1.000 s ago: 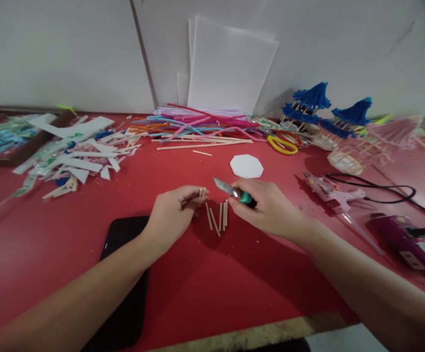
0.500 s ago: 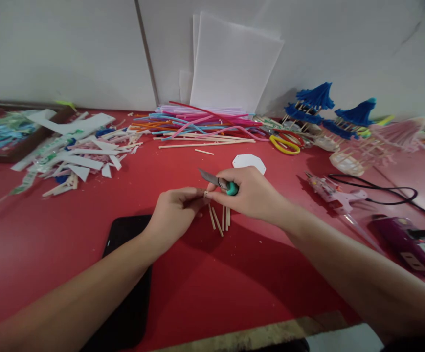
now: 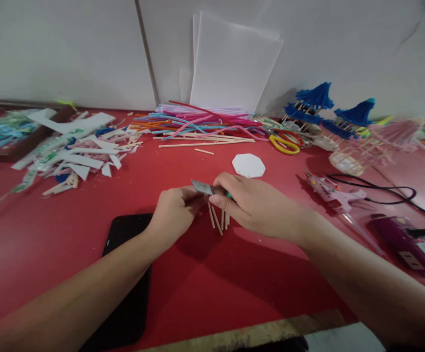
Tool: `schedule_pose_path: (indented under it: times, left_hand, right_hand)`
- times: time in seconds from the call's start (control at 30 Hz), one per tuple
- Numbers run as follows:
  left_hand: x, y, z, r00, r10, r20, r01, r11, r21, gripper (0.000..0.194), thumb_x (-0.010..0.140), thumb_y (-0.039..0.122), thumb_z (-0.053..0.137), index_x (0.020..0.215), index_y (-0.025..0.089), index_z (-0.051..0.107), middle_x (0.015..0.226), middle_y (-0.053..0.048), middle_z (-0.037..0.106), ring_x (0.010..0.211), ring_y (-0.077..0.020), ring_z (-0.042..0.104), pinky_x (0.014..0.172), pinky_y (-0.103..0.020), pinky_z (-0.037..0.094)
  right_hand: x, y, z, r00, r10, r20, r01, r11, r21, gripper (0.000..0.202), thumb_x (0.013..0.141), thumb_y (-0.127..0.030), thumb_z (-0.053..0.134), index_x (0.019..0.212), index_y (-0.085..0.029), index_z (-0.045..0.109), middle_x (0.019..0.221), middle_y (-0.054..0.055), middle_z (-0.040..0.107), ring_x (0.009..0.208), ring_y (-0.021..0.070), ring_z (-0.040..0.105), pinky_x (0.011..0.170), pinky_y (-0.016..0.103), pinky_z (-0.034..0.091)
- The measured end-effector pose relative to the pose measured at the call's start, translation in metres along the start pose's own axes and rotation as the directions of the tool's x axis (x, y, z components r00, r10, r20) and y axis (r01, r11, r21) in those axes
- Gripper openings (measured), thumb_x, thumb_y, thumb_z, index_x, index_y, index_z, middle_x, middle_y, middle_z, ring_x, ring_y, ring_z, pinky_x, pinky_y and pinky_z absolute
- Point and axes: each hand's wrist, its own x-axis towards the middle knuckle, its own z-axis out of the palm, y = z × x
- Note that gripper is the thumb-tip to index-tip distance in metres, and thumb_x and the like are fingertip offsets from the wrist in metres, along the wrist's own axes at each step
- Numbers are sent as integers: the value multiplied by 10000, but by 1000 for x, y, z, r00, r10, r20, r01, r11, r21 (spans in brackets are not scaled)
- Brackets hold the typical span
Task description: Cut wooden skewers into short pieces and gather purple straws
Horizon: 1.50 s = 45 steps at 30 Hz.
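My right hand (image 3: 247, 198) grips a craft knife (image 3: 202, 187) with a green handle. Its bare blade points left, over the fingertips of my left hand (image 3: 177, 208). Between those left fingers is the end of a small wooden stick, mostly hidden by fingers and blade. Just below the hands, several short wooden sticks (image 3: 217, 221) lie on the red table (image 3: 197, 278). Behind my right hand rests a white octagonal plate (image 3: 249, 165) with small holes near its edge.
A black phone (image 3: 127, 293) lies under my left forearm. At right are a glue gun (image 3: 331, 193), a purple power strip (image 3: 408, 244) and blue-roofed models (image 3: 311, 102). Scissors (image 3: 284, 144), pipe cleaners (image 3: 197, 122) and white scraps (image 3: 80, 161) line the back.
My right hand has turned and shifted slightly down, bringing the knife blade down and left over the left fingertips. More of the octagonal plate shows. My left hand stays nearly still.
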Motion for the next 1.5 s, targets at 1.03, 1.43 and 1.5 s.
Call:
schedule_pose_path:
  times: [1.03,1.43,1.5]
  left_hand:
    - [-3,3,1,1000,-4,-5,4,999,-48,232,738,124,520,860,197,703,744,6,701,741,-161,645,700,-274,496]
    - [-2,1,2,1000,-3,-19,2,1000,-29,165,741,147,504,760,170,666,678,-1,654,683,-153,610,651,-264,479]
    - [0,1,1,1000,-19,-1,19,997,-69,184,731,135,503,797,168,671,715,-8,666,687,-150,611,630,-251,478]
  right_hand:
    - [-2,-15,16,983,158,95,-183,887,424,368,906,-376,348,656,-173,526,552,-7,556,469,84,478,456,218,289]
    - [3,-17,12,978,190,89,-209,906,368,372,893,-385,359,618,-176,497,568,11,543,486,91,440,455,234,270]
    - [2,-17,11,973,211,92,-230,906,356,358,888,-382,375,623,-174,496,569,9,539,484,88,433,454,232,265]
